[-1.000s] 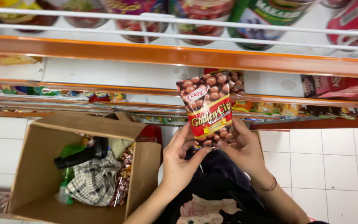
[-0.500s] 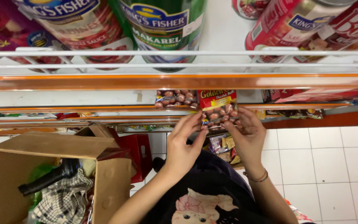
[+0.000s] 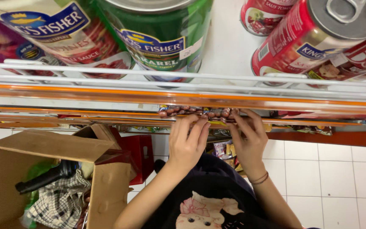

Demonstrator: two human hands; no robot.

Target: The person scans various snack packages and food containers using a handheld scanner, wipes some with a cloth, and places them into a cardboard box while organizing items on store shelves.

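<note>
I look down past shop shelves at my two hands. My left hand [image 3: 187, 142] and my right hand [image 3: 246, 140] both grip a flat snack packet [image 3: 195, 112] printed with brown nuts. The packet lies edge-on at the rim of the second shelf [image 3: 106, 119], mostly hidden under the orange shelf edge [image 3: 85, 94] above it. My fingertips press its lower side.
Large cans stand on the top shelf: a green one [image 3: 157, 34], red ones [image 3: 318, 38] and one at the left [image 3: 60, 34]. An open cardboard box [image 3: 43, 148] with checked cloth and a dark bottle sits on the white tiled floor [image 3: 335, 178], a red crate [image 3: 138, 150] beside it.
Both hands have carried the nut packet from upright in front of the shelves to flat at the shelf rim. My head has moved closer to the cans.
</note>
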